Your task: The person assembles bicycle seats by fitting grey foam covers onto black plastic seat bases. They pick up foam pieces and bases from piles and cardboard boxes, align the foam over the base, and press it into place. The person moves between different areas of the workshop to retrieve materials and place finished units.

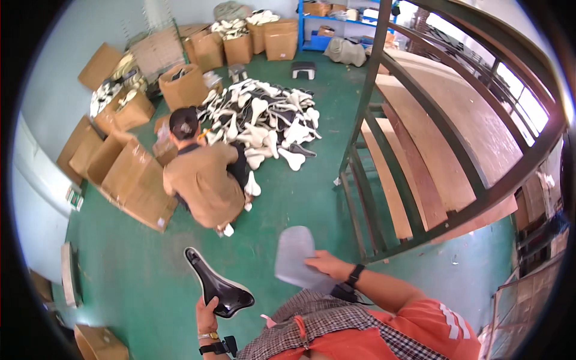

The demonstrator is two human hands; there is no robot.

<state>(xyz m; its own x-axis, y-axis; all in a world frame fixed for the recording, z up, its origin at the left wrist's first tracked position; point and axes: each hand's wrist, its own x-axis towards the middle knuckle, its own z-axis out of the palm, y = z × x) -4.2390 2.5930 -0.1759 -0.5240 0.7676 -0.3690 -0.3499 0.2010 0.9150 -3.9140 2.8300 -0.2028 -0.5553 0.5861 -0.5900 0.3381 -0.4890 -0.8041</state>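
In my left hand [207, 316], closed round its wide end, is a bicycle saddle [219, 289] with its glossy black underside up and a pale rim. Its narrow nose points away from me, toward the upper left. My right hand [329, 266] grips the edge of a light grey, flat piece with rounded corners [295, 252], slightly blurred; I cannot tell what it is. The two held things are apart, over the green floor. Further off lies a heap of white and black saddles [258, 114].
A person [204, 180] in a brown shirt crouches beside the heap. Cardboard boxes [135, 183] stand along the left and back walls. A dark metal rack [354, 204] with wooden boards [444, 120] rises at my right. A small stool [303, 69] sits behind the heap.
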